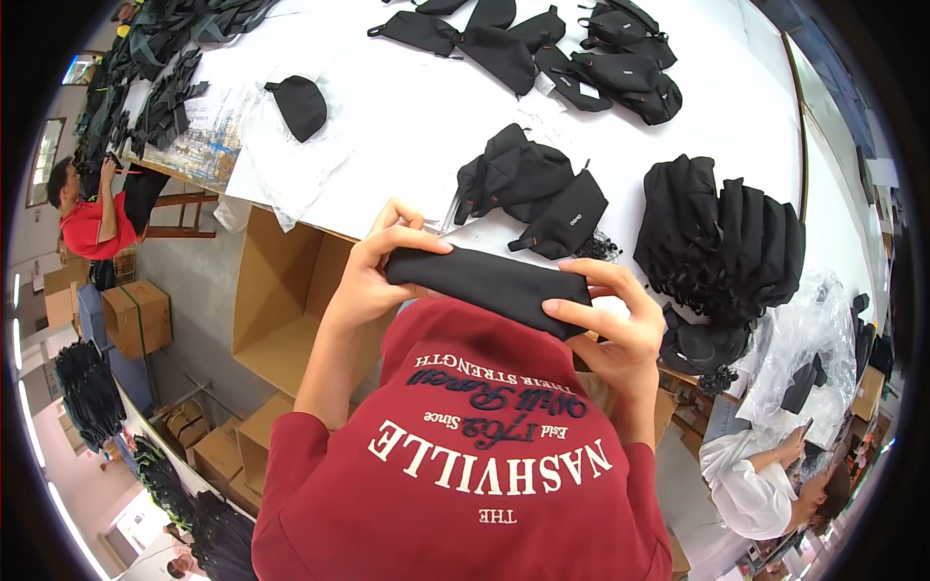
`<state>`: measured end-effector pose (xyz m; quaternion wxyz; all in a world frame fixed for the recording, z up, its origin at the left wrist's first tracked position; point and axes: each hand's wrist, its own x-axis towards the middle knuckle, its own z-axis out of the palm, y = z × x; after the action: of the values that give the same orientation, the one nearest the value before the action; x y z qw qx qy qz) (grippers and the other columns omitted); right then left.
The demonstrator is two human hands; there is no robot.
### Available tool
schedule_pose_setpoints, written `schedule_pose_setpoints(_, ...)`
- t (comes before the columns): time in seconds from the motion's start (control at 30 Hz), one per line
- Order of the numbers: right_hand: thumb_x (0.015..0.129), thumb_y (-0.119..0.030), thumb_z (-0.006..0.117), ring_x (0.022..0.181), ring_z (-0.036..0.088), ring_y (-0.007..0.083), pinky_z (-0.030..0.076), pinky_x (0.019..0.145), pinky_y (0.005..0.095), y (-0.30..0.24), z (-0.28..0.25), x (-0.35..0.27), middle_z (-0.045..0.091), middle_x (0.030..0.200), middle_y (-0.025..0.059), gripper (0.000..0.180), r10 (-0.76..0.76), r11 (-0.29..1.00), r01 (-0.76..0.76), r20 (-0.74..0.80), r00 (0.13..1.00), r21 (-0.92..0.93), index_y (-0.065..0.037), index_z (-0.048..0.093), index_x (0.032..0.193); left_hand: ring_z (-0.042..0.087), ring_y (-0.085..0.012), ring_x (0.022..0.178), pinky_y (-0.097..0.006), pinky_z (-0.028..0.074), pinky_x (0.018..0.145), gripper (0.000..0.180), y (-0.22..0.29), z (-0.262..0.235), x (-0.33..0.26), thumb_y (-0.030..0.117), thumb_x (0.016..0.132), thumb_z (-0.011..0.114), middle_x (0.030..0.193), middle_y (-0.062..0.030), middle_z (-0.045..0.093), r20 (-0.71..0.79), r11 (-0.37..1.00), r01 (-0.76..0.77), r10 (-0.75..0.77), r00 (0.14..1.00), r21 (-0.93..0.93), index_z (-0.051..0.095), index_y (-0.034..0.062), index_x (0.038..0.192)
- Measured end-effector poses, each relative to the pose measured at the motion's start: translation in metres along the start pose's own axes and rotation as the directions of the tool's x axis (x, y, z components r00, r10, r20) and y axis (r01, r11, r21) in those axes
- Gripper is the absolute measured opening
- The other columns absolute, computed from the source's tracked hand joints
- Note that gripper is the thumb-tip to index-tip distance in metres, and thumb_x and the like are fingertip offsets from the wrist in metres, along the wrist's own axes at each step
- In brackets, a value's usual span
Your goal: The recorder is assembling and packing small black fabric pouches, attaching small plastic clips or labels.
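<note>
Close to my chest, at the table's near edge, I hold a black fabric pouch [494, 283] lengthwise between both hands. My left hand [373, 266] grips its left end, with fingers over the top. The right end is pinched by my right hand [615, 320], its thumb and fingers on the cloth. Just beyond the held pouch lies a small heap of similar black pouches [523, 184] on the white table [387, 145]. Whether the held pouch is zipped I cannot tell.
More black pouches [504, 44] lie at the far side. A stacked row of them [722, 237] stands on the right, beside clear plastic bags [814, 329]. One rounded pouch [298, 107] rests far left. Below the table edge is an open cardboard box [281, 290]. People work at both sides.
</note>
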<state>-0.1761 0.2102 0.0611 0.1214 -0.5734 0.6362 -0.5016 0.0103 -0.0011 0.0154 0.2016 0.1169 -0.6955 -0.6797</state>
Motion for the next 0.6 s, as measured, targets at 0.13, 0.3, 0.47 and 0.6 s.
schedule_pose_setpoints(0.13,0.051,0.003,0.073,0.082,0.066,0.0239,0.054,0.061,0.0276,0.001,-0.003,-0.002,0.066,0.104,0.015,0.047,-0.052,0.997,0.048,-0.075,0.996,-0.054,-0.008,0.066,0.096,0.044,-0.0145,0.085,-0.027,0.04,0.077,0.044,0.007,0.0,0.002,0.006,0.05,0.085,0.09,-0.0033,0.041,-0.018,0.996,-0.076,0.075,0.997,-0.036,0.072,0.0082,0.092)
schedule_pose_setpoints(0.3,0.055,0.004,0.073,0.074,0.067,0.0246,0.054,0.059,0.0276,0.002,0.007,-0.007,0.067,0.101,0.018,0.032,-0.018,0.995,0.044,-0.289,0.957,0.086,-0.003,0.055,0.08,0.049,-0.0164,0.08,-0.027,0.044,0.069,0.043,0.024,0.006,0.002,0.016,0.048,0.09,0.087,-0.0035,0.037,-0.026,0.966,-0.255,0.254,0.967,-0.041,0.072,0.0116,0.087)
schedule_pose_setpoints(0.47,0.056,0.006,0.069,0.077,0.068,0.0256,0.055,0.062,0.0287,0.0,0.0,-0.003,0.067,0.102,0.0192,0.032,-0.097,0.995,0.102,-0.237,0.967,0.011,-0.006,0.062,0.085,0.051,-0.0167,0.077,-0.027,0.047,0.069,0.042,0.029,0.009,0.001,0.019,0.049,0.091,0.09,-0.0048,0.037,-0.066,0.958,-0.274,0.269,0.961,-0.084,0.071,0.0148,0.085)
schedule_pose_setpoints(0.6,0.056,0.007,0.068,0.076,0.068,0.026,0.055,0.063,0.029,0.004,-0.002,-0.007,0.067,0.103,0.019,0.035,-0.066,0.994,0.087,-0.284,0.957,0.063,-0.008,0.066,0.087,0.05,-0.018,0.076,-0.026,0.048,0.065,0.044,0.027,0.011,0.003,0.025,0.049,0.091,0.09,-0.0058,0.036,-0.015,0.923,-0.359,0.361,0.932,-0.14,0.07,0.0165,0.087)
